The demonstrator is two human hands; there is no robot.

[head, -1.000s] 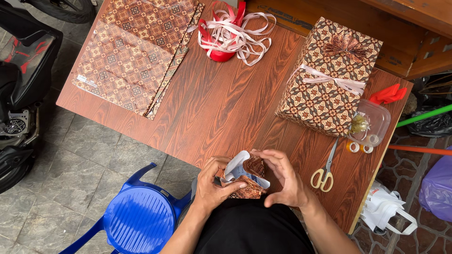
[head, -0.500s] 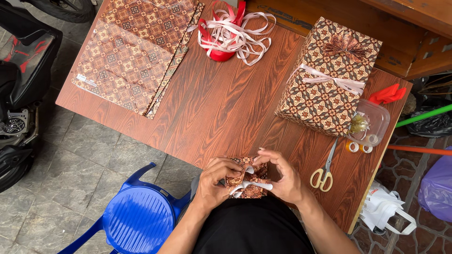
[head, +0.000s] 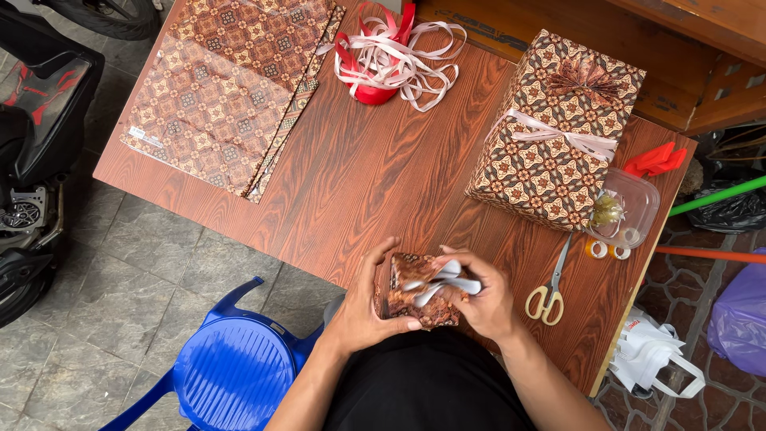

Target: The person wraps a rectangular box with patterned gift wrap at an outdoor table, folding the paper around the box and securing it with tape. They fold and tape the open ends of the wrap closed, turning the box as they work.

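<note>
Fingers of the left hand [head: 363, 307] clamp around a small patterned parcel [head: 415, 291] at the table's [head: 359, 183] near edge; the right hand [head: 483, 299] pinches white ribbon [head: 443, 279] on top of it. Scissors [head: 549, 287] lie just right; a big wrapped box [head: 554, 128] sits farther back.
</note>
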